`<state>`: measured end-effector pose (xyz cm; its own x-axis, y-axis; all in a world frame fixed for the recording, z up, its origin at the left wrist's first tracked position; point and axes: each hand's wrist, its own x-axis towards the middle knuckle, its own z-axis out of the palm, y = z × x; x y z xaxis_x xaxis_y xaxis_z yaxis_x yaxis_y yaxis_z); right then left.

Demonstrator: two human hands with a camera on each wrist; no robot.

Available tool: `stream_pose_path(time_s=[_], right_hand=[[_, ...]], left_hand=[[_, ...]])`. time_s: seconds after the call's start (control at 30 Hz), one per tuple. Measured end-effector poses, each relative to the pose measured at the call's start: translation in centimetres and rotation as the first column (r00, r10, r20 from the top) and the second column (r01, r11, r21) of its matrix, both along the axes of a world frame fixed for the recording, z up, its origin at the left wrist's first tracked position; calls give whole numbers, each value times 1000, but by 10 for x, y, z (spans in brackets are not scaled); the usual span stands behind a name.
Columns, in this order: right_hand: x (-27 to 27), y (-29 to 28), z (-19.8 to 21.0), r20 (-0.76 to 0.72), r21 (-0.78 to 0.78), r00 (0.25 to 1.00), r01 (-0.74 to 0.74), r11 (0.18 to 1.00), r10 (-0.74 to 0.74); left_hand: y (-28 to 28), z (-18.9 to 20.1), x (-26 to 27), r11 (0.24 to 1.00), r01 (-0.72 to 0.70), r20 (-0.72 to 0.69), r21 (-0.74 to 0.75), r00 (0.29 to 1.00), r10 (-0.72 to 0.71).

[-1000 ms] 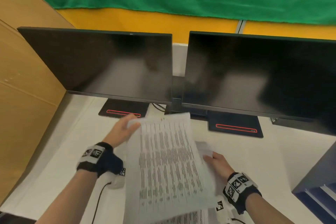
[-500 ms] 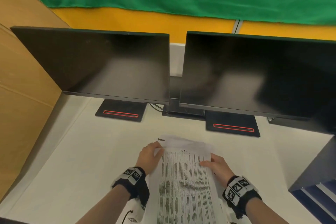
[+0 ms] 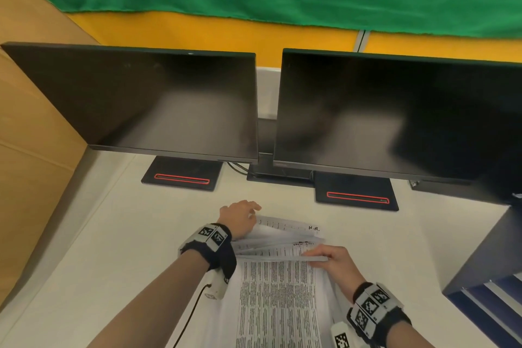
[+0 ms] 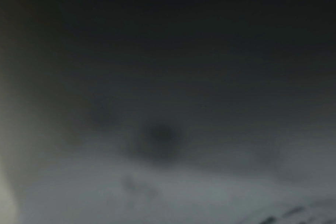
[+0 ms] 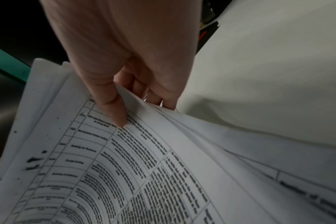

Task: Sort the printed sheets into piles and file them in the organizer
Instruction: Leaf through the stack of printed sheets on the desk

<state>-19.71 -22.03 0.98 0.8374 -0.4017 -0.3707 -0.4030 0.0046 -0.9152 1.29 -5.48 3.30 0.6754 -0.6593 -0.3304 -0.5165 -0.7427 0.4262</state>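
A pile of printed sheets [image 3: 278,299] lies on the white desk [image 3: 118,248] in front of me, its far edge fanned out into several layers; one far sheet bears a handwritten "H.R." My right hand [image 3: 324,258] pinches the far right corner of the top sheets. In the right wrist view the thumb [image 5: 115,109] lies on the printed table [image 5: 163,174] and the fingers curl beneath. My left hand [image 3: 240,217] lies over the fan's far left corner with fingers loosely curled; its grip is hidden. The left wrist view is dark and blurred. The dark blue organizer [image 3: 485,277] stands at the right.
Two dark monitors [image 3: 158,104] [image 3: 395,116] stand across the back on black bases with red stripes [image 3: 182,175] [image 3: 357,195]. A cardboard panel [image 3: 31,150] walls the left side. A black cable [image 3: 189,319] runs from my left wrist.
The sheet that my left hand held raised now lies on the pile. Both hands moved to the pile's far edge, and the right hand has lifted and fanned the top corners.
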Motion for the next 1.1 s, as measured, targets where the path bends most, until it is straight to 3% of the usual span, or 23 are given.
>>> stream_pose_path(time_s=[0.4, 0.5, 0.67, 0.97, 1.1], right_hand=[[6, -3, -4, 32, -2, 994, 107, 994, -107], [1, -4, -5, 14, -12, 987, 160, 987, -160], [1, 1, -7, 20, -11, 993, 117, 993, -117], [10, -2, -10, 10, 56, 996, 84, 995, -85], [15, -1, -4, 7, 99, 998, 58, 993, -59]], left_hand=[[14, 15, 19, 971, -84, -43, -225, 996, 76], [39, 17, 23, 958, -19, -129, -288, 991, -19], [61, 8, 0, 961, 45, -277, -272, 953, -123], [59, 14, -15, 964, 92, -327, -249, 929, -173], [60, 24, -11, 978, 16, -374, -208, 922, -95]])
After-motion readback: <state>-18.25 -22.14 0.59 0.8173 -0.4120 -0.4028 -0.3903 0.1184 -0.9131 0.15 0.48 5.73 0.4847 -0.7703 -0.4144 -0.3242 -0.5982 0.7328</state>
